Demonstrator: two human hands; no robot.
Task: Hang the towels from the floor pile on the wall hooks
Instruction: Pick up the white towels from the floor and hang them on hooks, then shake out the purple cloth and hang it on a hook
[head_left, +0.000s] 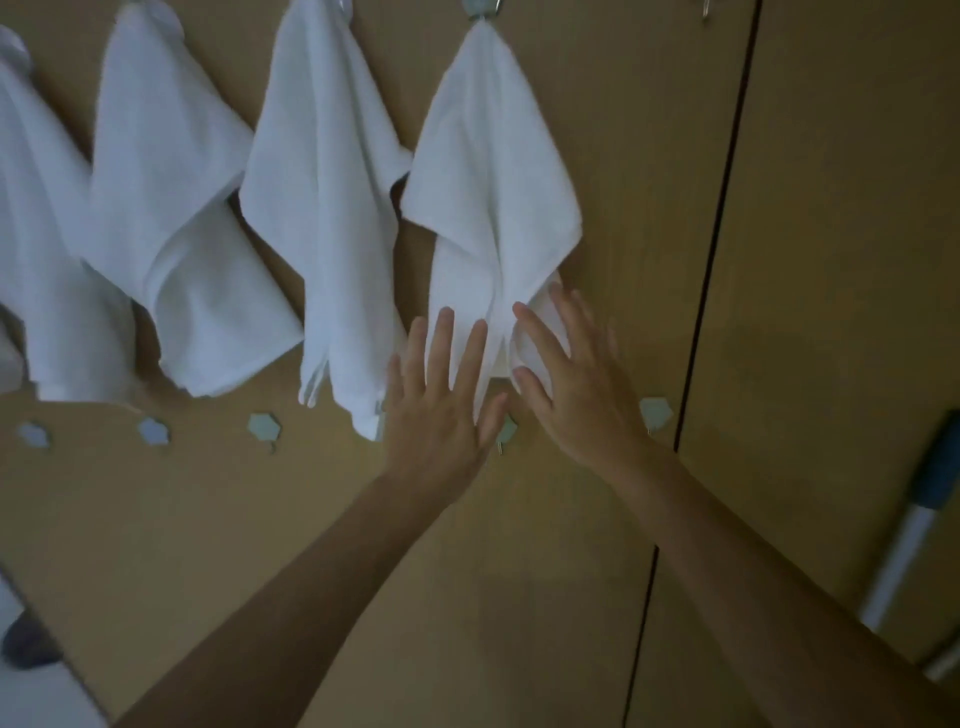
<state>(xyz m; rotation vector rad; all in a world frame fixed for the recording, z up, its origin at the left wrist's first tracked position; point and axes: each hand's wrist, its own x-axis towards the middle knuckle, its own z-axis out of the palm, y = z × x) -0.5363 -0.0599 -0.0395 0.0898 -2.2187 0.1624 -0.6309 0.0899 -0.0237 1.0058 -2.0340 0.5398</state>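
Hands, left (441, 410) and right (576, 395), touch soft, pleated white towel (493, 182).

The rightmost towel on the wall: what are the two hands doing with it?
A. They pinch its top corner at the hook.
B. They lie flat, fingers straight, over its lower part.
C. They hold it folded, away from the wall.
B: the left hand and the right hand are spread open over the lower part of the towel, which hangs from its hook.
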